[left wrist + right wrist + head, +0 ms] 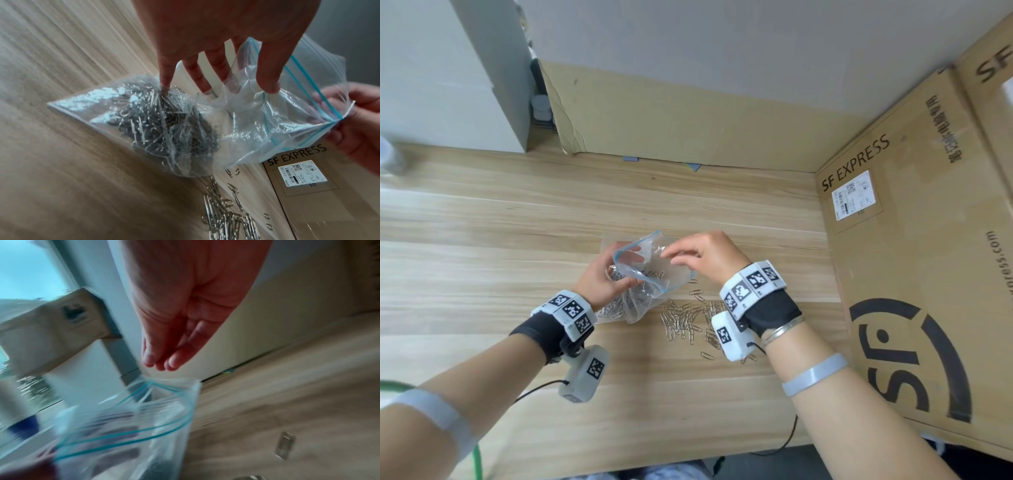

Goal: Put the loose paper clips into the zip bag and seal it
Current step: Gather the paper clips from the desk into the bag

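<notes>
A clear zip bag [650,274] with a blue zip line lies partly lifted on the wooden table [482,240], its mouth open and facing up. A heap of silver paper clips [164,126] sits in its lower part. My left hand [616,279] pinches the bag's rim, thumb [269,81] on the near wall and fingers behind the plastic. My right hand [674,257] hovers just above the mouth's far corner, fingers [160,365] straight and close together, nothing visible in them. Several loose paper clips [688,322] lie on the table below the bag and under my right wrist.
A large SF Express cardboard box [914,274] stands along the table's right side. A cardboard sheet [671,126] leans on the back wall, with a white cabinet [448,85] at the back left. A black cable [784,442] hangs over the front edge.
</notes>
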Demonstrator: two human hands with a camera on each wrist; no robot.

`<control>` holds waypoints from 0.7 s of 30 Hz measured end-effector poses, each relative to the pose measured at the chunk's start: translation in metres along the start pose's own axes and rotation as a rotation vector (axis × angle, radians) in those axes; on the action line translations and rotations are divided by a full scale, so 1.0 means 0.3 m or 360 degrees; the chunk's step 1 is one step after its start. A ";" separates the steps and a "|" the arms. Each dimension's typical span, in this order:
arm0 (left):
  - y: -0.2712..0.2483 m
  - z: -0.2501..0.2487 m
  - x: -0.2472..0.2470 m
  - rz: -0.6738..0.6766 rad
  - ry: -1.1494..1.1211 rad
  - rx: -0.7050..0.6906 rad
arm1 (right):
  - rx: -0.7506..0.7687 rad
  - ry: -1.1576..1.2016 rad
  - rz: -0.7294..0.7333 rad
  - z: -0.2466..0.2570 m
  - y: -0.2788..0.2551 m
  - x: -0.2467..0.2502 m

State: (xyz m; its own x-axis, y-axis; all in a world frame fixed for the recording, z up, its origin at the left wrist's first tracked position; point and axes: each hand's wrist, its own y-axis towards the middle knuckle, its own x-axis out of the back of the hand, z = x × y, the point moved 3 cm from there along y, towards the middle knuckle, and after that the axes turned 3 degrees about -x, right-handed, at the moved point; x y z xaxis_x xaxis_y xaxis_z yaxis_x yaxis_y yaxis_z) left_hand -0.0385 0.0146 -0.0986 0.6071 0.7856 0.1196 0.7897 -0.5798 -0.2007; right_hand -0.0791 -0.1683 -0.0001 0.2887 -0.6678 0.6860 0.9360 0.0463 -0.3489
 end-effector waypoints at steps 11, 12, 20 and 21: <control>-0.003 0.000 -0.005 -0.0027 0.0029 -0.0014 | -0.0864 -0.0152 -0.0464 -0.511 -0.139 -0.006; -0.003 0.000 -0.005 -0.0028 0.0028 -0.0012 | -0.0913 -0.0157 -0.0457 -0.540 -0.152 -0.016; 0.003 -0.003 -0.008 -0.0009 0.0047 -0.0020 | -0.1103 -0.0177 -0.0337 -0.565 -0.204 -0.106; 0.004 -0.003 -0.009 -0.0012 0.0038 -0.0016 | -0.1108 -0.0157 -0.0320 -0.553 -0.207 -0.120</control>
State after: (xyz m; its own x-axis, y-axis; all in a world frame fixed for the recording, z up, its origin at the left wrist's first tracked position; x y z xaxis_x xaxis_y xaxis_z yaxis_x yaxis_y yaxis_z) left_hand -0.0391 0.0117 -0.0983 0.6029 0.7847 0.1442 0.7951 -0.5760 -0.1899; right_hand -0.1809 -0.2703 -0.1091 0.1723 -0.5419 0.8226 0.6374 -0.5754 -0.5125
